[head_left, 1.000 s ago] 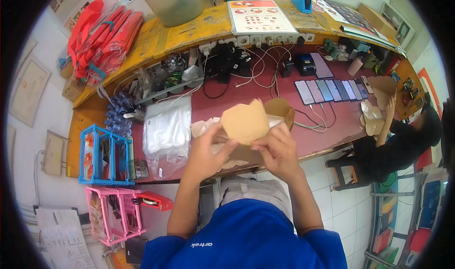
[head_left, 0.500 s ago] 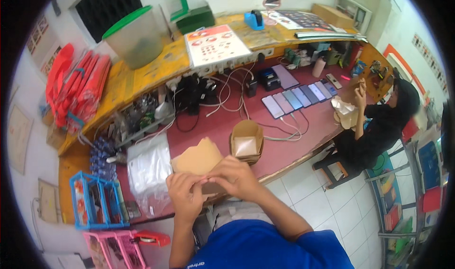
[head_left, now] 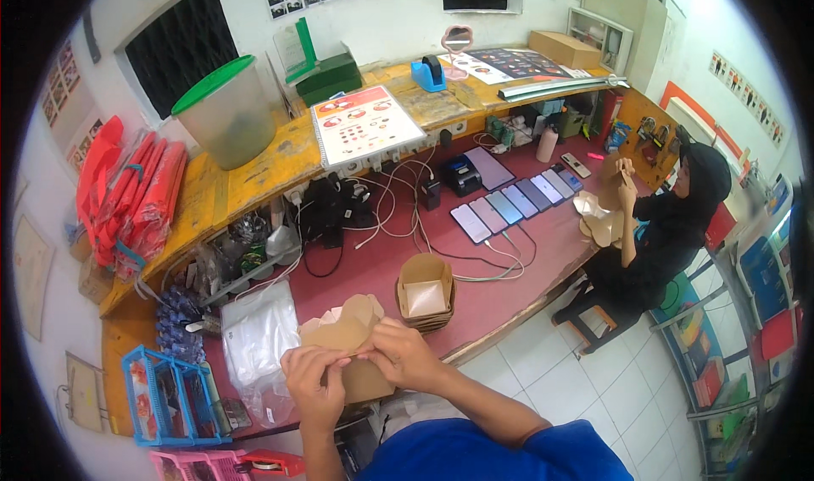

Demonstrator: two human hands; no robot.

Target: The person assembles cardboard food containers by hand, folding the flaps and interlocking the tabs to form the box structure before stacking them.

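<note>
Both hands hold a brown paperboard box piece (head_left: 348,333) with rounded flaps, close in front of me at the table's near edge. My left hand (head_left: 315,381) pinches its left side and my right hand (head_left: 405,355) grips its near right edge. More brown board shows below the fingers; whether it is the same piece I cannot tell. Just beyond my right hand stands a stack of open brown paper trays (head_left: 426,301), pale inside. Clear plastic bags (head_left: 259,333) lie to the left of my left hand.
A row of several phones (head_left: 509,203) with white cables lies on the red table (head_left: 356,269). At the right, a seated co-worker (head_left: 670,218) handles similar brown board. Blue (head_left: 174,396) and pink baskets (head_left: 197,466) stand at the left, below a raised yellow shelf (head_left: 288,155).
The board has turned in my hands; its rounded flaps now stand up over my fingers. My right hand has shifted slightly down. The head view has tilted upward.
</note>
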